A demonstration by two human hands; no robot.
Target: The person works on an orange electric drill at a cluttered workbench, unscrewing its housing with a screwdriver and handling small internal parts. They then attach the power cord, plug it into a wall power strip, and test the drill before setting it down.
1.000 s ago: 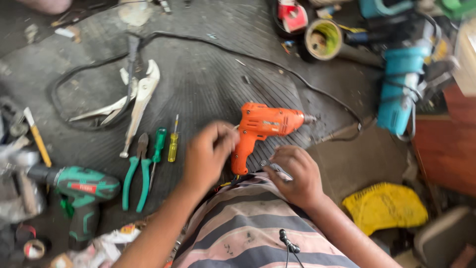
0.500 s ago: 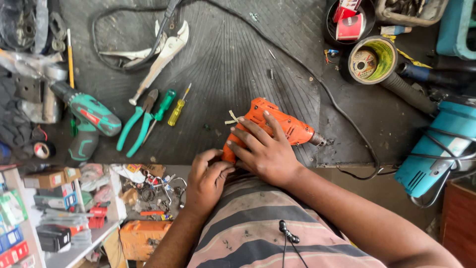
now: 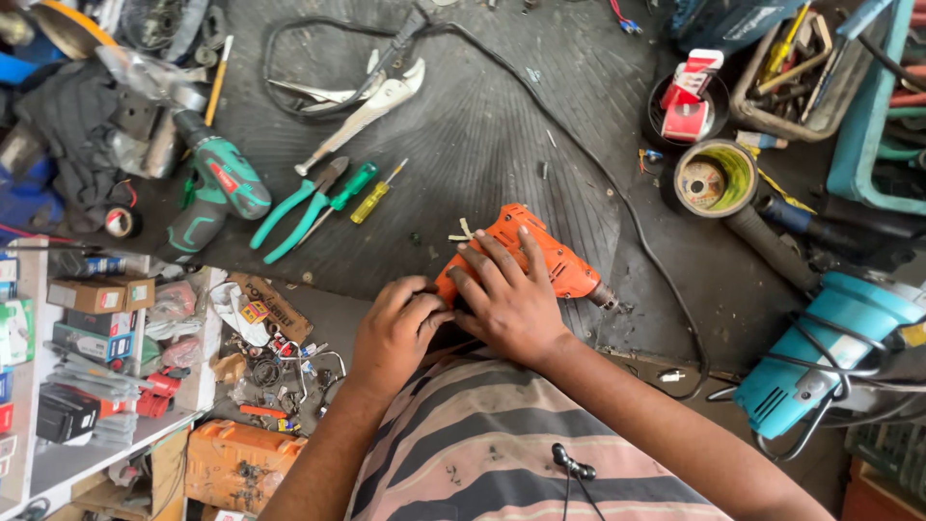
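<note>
Orange drill (image 3: 540, 256): lay on the dark mat (image 3: 482, 145) of the table, chuck pointing right, just in front of the person's striped shirt. Right hand (image 3: 511, 299): fingers spread flat over the drill body, pressing it rather than clenched round it. Left hand (image 3: 395, 333): curled at the drill's handle end, touching it; whether its grip had closed on the handle could not be told. Green pliers (image 3: 294, 212) and yellow screwdriver (image 3: 376, 198): apart, to the left. Green drill (image 3: 217, 188): farther left.
</note>
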